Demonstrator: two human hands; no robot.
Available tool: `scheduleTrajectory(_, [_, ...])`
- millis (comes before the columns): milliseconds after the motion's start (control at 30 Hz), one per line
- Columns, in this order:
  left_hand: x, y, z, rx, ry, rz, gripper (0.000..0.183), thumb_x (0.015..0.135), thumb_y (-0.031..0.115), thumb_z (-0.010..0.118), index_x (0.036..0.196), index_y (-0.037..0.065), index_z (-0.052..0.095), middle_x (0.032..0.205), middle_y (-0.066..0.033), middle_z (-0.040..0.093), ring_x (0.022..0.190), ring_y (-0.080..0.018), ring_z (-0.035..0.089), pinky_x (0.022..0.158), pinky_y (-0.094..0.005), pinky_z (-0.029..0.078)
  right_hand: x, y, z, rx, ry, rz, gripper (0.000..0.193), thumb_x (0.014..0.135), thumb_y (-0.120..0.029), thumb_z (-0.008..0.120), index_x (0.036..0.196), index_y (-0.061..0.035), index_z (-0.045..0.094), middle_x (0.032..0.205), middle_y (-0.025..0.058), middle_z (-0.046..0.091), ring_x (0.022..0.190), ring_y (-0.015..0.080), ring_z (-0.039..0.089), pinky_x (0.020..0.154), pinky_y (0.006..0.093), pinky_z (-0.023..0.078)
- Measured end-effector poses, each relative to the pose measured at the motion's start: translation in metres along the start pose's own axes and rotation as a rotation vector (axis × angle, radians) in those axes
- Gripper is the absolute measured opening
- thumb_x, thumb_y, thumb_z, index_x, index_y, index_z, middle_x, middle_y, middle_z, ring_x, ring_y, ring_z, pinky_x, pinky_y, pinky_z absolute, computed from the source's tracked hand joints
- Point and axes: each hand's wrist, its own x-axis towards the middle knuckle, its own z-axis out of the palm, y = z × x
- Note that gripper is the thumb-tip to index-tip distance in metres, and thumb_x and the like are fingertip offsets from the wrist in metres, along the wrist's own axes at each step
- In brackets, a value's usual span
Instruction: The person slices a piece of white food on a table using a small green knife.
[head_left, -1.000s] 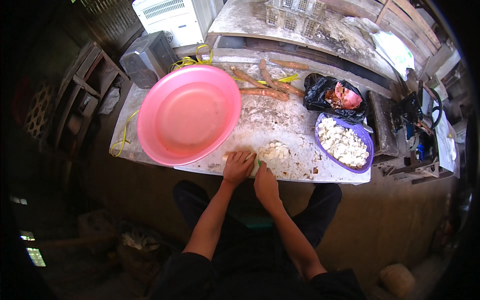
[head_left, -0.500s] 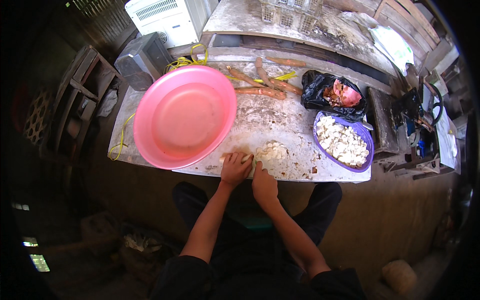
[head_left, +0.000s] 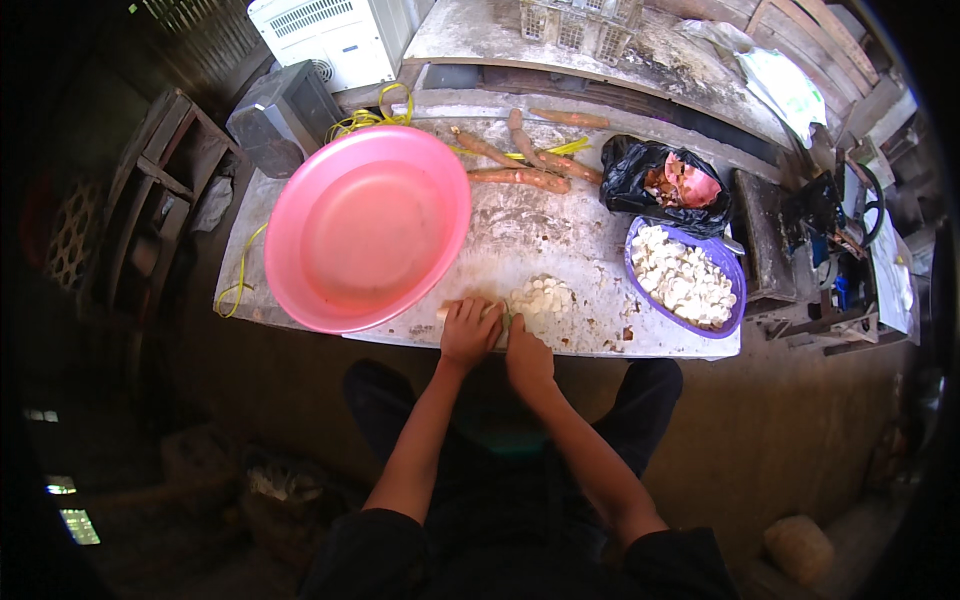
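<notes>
At the near edge of the worktable (head_left: pixel 590 260), my left hand (head_left: pixel 470 335) is closed over a peeled white cassava root (head_left: pixel 442 313), whose pale end sticks out on the left. Beside it, my right hand (head_left: pixel 529 358) grips a knife (head_left: pixel 506 319); its blade stands against the root's right end, and the handle is hidden in my fingers. Thin white cassava slices (head_left: pixel 543 296) lie in a loose pile just beyond the knife. More slices (head_left: pixel 680 278) fill a purple basket (head_left: pixel 739 308) at the table's right.
A large pink basin (head_left: pixel 285 215) takes up the table's left side. Unpeeled cassava roots (head_left: pixel 520 180) lie at the back, near yellow strapping (head_left: pixel 395 110). Behind the basket sits a black plastic bag (head_left: pixel 622 182) holding peelings. A grey box-shaped device (head_left: pixel 285 120) stands at the back left.
The whole scene has shifted very slightly up in the picture. Both hands stay at the cassava root, and the knife blade has moved only a little.
</notes>
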Motion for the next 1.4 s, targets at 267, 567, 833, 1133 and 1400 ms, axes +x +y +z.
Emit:
scheduleTrajectory(267, [0.002, -0.004, 0.004, 0.01, -0.026, -0.017, 0.022, 0.071, 0.018, 0.056, 0.09, 0.009, 0.057, 0.078, -0.0044, 0.049, 0.077, -0.0192, 0.048, 0.068, -0.0329, 0.037, 0.002, 0.009, -0.001, -0.024, -0.005, -0.003, 0.014, 0.081, -0.009, 0.04, 0.094, -0.0035, 0.036, 0.07, 0.0184, 0.059, 0.066, 0.0332, 0.06, 0.057, 0.0422, 0.048])
scheduleTrajectory(567, [0.002, -0.006, 0.001, 0.011, -0.026, 0.002, 0.022, 0.071, 0.018, 0.056, 0.091, 0.01, 0.057, 0.077, -0.0054, 0.048, 0.077, -0.0209, 0.048, 0.067, -0.0333, 0.037, -0.006, 0.006, 0.0, 0.137, 0.032, 0.009, 0.018, 0.08, -0.007, 0.04, 0.097, -0.0021, 0.036, 0.068, 0.0212, 0.057, 0.067, 0.0374, 0.058, 0.057, 0.046, 0.046])
scheduleTrajectory(833, [0.001, -0.006, 0.001, 0.009, -0.051, -0.002, 0.022, 0.07, 0.019, 0.057, 0.09, 0.01, 0.057, 0.08, -0.0062, 0.05, 0.077, -0.0225, 0.048, 0.067, -0.0346, 0.038, -0.006, -0.008, 0.003, 0.158, 0.028, 0.001, 0.022, 0.079, -0.008, 0.04, 0.099, -0.0013, 0.034, 0.07, 0.0213, 0.057, 0.067, 0.037, 0.058, 0.058, 0.0455, 0.046])
scheduleTrajectory(1133, [0.0, -0.003, 0.002, 0.015, -0.04, -0.006, 0.022, 0.07, 0.02, 0.056, 0.091, 0.013, 0.057, 0.078, -0.0043, 0.048, 0.078, -0.0206, 0.047, 0.068, -0.034, 0.037, -0.009, -0.006, 0.003, 0.141, 0.024, 0.044, 0.022, 0.079, -0.008, 0.041, 0.099, -0.0007, 0.034, 0.07, 0.0193, 0.057, 0.068, 0.0355, 0.058, 0.058, 0.0443, 0.047])
scheduleTrajectory(1400, [0.002, -0.003, 0.004, 0.025, -0.028, 0.004, 0.022, 0.07, 0.02, 0.056, 0.09, 0.012, 0.057, 0.077, -0.0042, 0.048, 0.078, -0.0204, 0.047, 0.068, -0.0339, 0.037, -0.007, -0.005, 0.004, 0.126, 0.056, 0.029, 0.023, 0.079, -0.007, 0.042, 0.099, 0.0007, 0.035, 0.069, 0.0192, 0.057, 0.067, 0.0357, 0.058, 0.057, 0.0442, 0.046])
